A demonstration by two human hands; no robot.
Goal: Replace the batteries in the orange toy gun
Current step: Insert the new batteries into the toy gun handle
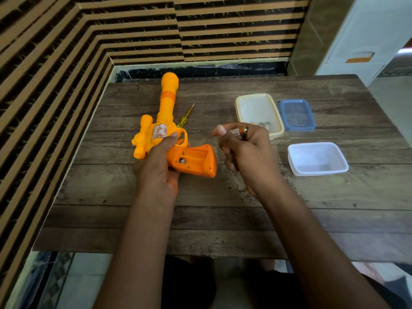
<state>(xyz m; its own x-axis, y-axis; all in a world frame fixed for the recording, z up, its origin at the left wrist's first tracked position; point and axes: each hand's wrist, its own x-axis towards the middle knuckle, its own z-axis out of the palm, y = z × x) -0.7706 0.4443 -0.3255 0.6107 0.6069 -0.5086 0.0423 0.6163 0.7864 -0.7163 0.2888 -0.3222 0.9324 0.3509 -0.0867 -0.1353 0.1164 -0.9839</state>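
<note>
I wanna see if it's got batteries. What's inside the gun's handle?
The open slot shows bare orange plastic and a small metal contact; no battery shows. The left hand covers one end, so that part is hidden.

The toy gun is smooth, matt orange plastic. The tabletop shows rough, scuffed wood grain. Near its right edge, the white tub is translucent plastic; the battery has a shiny metal end.
</note>
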